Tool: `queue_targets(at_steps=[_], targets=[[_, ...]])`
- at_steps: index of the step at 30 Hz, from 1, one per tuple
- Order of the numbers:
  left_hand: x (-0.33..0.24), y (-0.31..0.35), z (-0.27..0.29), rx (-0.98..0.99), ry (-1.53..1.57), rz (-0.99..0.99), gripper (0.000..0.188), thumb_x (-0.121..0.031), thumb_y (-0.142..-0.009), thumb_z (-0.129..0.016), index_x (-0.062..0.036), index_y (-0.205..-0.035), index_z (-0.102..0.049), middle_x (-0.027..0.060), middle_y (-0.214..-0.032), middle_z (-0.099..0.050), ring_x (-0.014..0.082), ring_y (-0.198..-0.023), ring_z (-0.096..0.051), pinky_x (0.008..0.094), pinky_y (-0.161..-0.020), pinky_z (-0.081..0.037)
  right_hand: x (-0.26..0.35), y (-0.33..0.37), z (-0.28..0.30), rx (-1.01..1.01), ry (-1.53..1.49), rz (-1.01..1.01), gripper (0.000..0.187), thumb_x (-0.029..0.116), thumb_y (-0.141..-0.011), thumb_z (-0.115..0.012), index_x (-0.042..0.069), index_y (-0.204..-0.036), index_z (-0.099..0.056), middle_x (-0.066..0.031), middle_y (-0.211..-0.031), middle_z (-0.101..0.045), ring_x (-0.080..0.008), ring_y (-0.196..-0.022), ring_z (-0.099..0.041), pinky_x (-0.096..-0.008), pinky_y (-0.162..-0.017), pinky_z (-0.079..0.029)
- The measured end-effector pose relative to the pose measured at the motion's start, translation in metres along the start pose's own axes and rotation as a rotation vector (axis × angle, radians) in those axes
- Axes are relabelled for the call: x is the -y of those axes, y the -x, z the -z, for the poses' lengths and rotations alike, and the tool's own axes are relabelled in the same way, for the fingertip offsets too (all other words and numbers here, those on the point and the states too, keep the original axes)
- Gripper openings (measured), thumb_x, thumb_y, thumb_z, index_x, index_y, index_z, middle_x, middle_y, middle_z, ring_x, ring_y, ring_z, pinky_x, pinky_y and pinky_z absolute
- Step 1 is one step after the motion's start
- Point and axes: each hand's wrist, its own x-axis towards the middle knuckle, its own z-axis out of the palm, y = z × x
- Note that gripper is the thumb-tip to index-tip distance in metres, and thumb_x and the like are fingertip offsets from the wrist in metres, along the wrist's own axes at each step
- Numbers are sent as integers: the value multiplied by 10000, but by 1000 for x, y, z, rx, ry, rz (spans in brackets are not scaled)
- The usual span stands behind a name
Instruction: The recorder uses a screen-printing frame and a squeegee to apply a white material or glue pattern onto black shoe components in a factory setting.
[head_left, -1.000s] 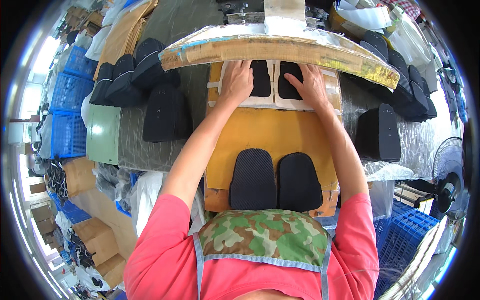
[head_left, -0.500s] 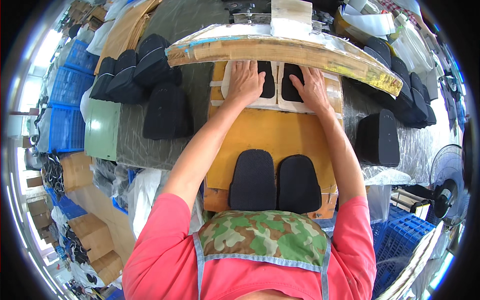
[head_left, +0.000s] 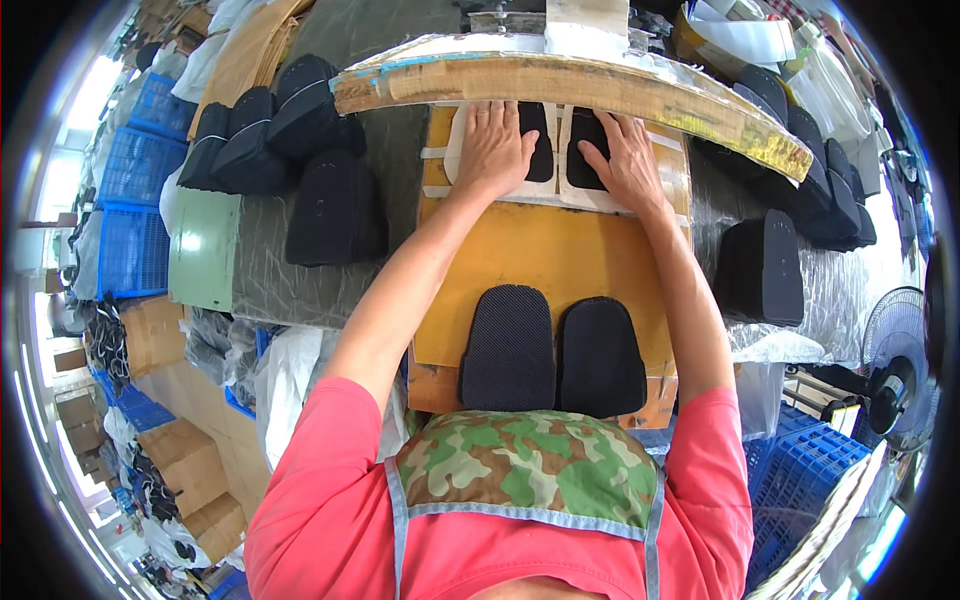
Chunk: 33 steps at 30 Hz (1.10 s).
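My left hand (head_left: pixel 497 150) lies flat, fingers forward, over the left side of a white, cut-out template (head_left: pixel 590 201) and along the left black insole-shaped pad (head_left: pixel 539 150). On the right, my right hand (head_left: pixel 632 168) rests with spread fingers over the right black pad (head_left: pixel 583 172) and the template's edge. Both pads sit in the template, on a yellow board (head_left: pixel 540 250); my hands partly cover them. Closer to my body, two more black rounded pads, a mesh-textured one (head_left: pixel 508 345) and a smoother one (head_left: pixel 602 355), lie side by side.
A thick wooden beam (head_left: pixel 560 80) spans just above and beyond my fingertips. Stacks of black pads stand at left (head_left: pixel 335 215) and right (head_left: pixel 765 270). A fan (head_left: pixel 890 385) and a blue crate (head_left: pixel 810 480) are at right; blue baskets (head_left: pixel 135 250) stand at far left.
The whole view has shifted slightly, so the table and its things appear a little higher. My hands stay flat on the template and pads.
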Motion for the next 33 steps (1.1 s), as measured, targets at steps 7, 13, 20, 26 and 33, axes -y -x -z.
queue_targets(at_steps=[7,13,20,26,33], targets=[[4,1,1,16,-9,-63,679,-431,-1024,-304,41,-1501,-197,241,-1558,-206,379,-1454,-174,476,-1201,-104,-1,1,1,-19,-29,-20,544,333,-870,-666,15,-1289,-530,-206,-1253,-545,-392,-1201,-473,-459,-1042,-354],[6,15,22,93,-51,-17,598,-429,-1022,-317,-69,-1499,-298,166,-1559,-256,322,-1456,-209,506,-1191,-100,6,3,5,-63,38,-64,452,330,-880,-656,59,-1237,-594,-142,-1233,-587,-331,-1213,-494,-440,-1027,-367],[43,79,83,-447,710,163,552,-436,-1031,-363,-56,-1430,-399,117,-1479,-400,241,-1311,-452,424,-1113,-294,2,4,4,-88,57,-120,317,236,-874,-640,97,-1158,-648,-94,-1167,-613,-307,-1149,-531,-428,-1001,-383],[22,61,175,-555,886,-104,621,-509,-1036,-251,-50,-1440,-359,133,-1466,-426,213,-1338,-408,378,-1099,-302,-1,21,28,-130,-10,-23,250,93,-861,-612,79,-1105,-668,-103,-1189,-626,-299,-1134,-558,-427,-996,-388],[39,117,132,-408,889,-56,500,-457,-1029,-359,-16,-1184,-537,220,-1518,-344,287,-1379,-372,411,-1127,-266,89,65,154,506,-609,-23,200,55,-848,-647,24,-1044,-668,-154,-973,-681,-345,-925,-659,-392,-815,-522]])
